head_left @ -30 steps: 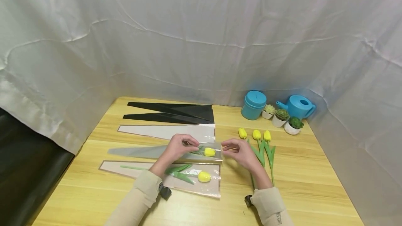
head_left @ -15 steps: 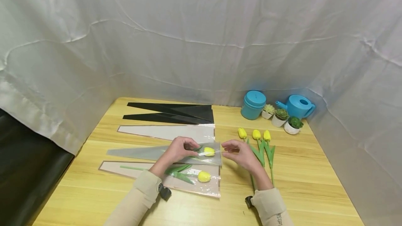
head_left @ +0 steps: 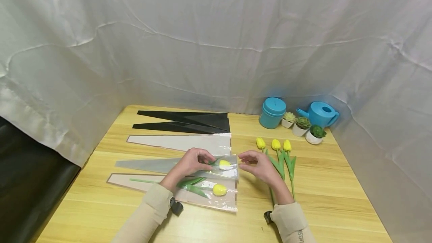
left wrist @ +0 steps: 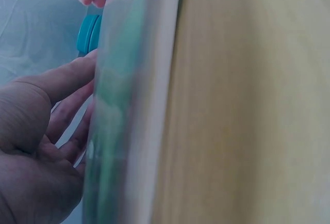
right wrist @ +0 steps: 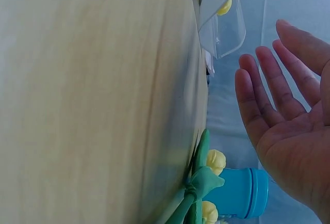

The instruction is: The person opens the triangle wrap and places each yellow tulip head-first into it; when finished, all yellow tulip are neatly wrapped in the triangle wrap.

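In the head view my left hand [head_left: 192,162] pinches a clear-fronted sleeve [head_left: 146,164] beside the yellow tulip [head_left: 225,164] inside it. The left wrist view shows the thumb and fingers of my left hand [left wrist: 46,115] reaching to the film [left wrist: 111,105], their tips partly hidden. My right hand [head_left: 258,166] is just right of the sleeve's wide end, fingers bent loosely. In the right wrist view nothing is in my right hand [right wrist: 294,105], and the sleeve's wide end [right wrist: 232,30] stands raised, apart from it.
Nearer the front lies a pink-edged sleeve [head_left: 227,201] with another tulip [head_left: 219,189]. A white sleeve [head_left: 202,141] and black sleeves [head_left: 182,126] lie behind. Several tulips [head_left: 275,144] lie right, before a blue canister [head_left: 272,112], small potted plants [head_left: 302,125] and a watering can [head_left: 322,114].
The wide end of the sleeve has tilted, its near edge coming toward the front over the pink-edged sleeve. My left hand has shifted slightly frontward; the right has barely moved.
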### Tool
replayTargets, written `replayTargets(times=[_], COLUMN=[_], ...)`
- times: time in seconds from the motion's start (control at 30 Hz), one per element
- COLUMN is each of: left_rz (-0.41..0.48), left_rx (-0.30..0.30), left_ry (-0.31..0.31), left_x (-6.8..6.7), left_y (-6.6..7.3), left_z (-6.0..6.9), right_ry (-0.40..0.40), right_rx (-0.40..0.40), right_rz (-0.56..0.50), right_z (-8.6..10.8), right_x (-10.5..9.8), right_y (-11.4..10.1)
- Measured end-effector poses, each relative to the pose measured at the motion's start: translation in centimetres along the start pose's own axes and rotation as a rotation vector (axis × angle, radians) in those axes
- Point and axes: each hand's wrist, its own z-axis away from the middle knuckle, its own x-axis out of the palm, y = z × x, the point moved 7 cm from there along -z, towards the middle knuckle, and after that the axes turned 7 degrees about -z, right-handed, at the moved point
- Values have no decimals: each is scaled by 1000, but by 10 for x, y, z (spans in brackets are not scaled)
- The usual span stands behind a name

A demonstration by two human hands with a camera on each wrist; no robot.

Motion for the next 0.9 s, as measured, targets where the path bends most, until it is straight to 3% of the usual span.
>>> replayTargets(times=[0.57, 0.77, 0.9], left_rz=[17, 23, 11], left_rx=[22, 20, 35], left_ry=[-7, 8, 37], left_x=[1, -3, -13], left_y=[2, 5, 10], left_z=[2, 4, 4], right_ry=[2, 30, 57], right_rx=[37, 64, 3], right_rz=[11, 19, 28], right_z=[2, 7, 16], right_x=[-1, -12, -29], right_y=[-4, -6, -14])
